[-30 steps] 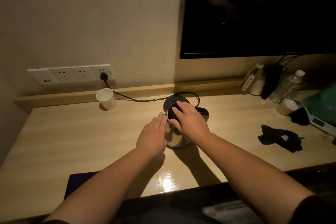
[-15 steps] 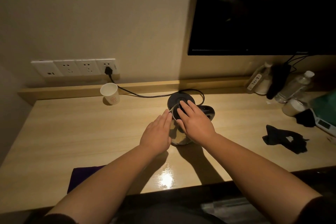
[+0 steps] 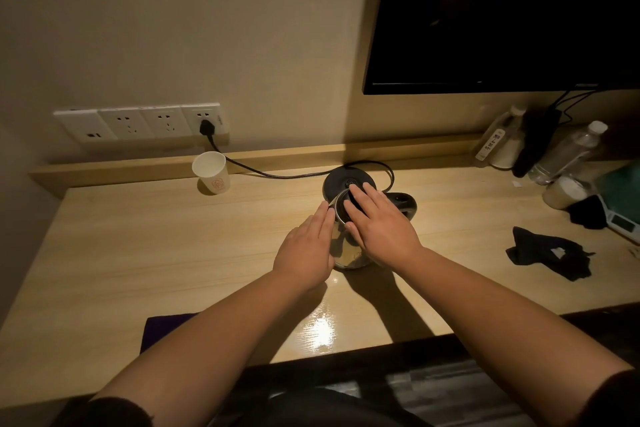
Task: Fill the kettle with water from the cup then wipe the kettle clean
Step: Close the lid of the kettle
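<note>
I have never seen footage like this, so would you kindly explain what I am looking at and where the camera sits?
There is no machine here: a person wears a wide-angle camera on the head, looking down at their own bare hands. The left hand rests flat against the side of a shiny steel kettle on a pale wooden desk. The right hand lies open on the kettle's black lid; neither hand grips anything. Behind stands the kettle's round black base. A white paper cup stands at the back left, a crumpled black cloth lies to the right, and a purple cloth lies at the near edge.
</note>
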Demonstrator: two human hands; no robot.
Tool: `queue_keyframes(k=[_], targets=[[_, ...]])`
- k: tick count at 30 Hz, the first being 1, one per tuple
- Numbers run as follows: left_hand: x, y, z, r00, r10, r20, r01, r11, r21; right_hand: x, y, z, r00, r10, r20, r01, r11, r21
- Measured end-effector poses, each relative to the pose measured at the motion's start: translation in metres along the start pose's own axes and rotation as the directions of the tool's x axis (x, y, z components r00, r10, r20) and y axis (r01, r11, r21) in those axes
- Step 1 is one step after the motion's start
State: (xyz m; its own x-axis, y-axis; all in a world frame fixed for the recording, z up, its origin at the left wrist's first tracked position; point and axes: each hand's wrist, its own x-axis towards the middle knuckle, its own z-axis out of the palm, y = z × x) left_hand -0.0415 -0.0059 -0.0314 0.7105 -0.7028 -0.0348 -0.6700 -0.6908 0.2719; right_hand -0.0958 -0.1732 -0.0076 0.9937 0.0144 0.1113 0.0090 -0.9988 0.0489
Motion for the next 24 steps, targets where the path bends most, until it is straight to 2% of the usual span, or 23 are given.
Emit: queue_keyframes(k=[11, 19, 24], targets=[[0.0, -0.002, -0.004, 0.999, 0.016, 0.029, -0.017, 0.999, 0.031, 0.0, -0.002, -0.003, 0.999, 0.015, 0.043, -0.017, 0.999, 0.03], [0.004, -0.009, -0.014, 0.995, 0.058, 0.078, -0.067, 0.991, 0.117, 0.0, 0.0, -0.01, 0.995, -0.004, 0.096, -0.002, 0.998, 0.063], [-0.005, -0.01, -0.016, 0.997, 0.031, 0.077, -0.041, 0.991, 0.127, 0.001, 0.001, -0.013, 0.99, -0.009, 0.14, 0.002, 0.999, 0.047]])
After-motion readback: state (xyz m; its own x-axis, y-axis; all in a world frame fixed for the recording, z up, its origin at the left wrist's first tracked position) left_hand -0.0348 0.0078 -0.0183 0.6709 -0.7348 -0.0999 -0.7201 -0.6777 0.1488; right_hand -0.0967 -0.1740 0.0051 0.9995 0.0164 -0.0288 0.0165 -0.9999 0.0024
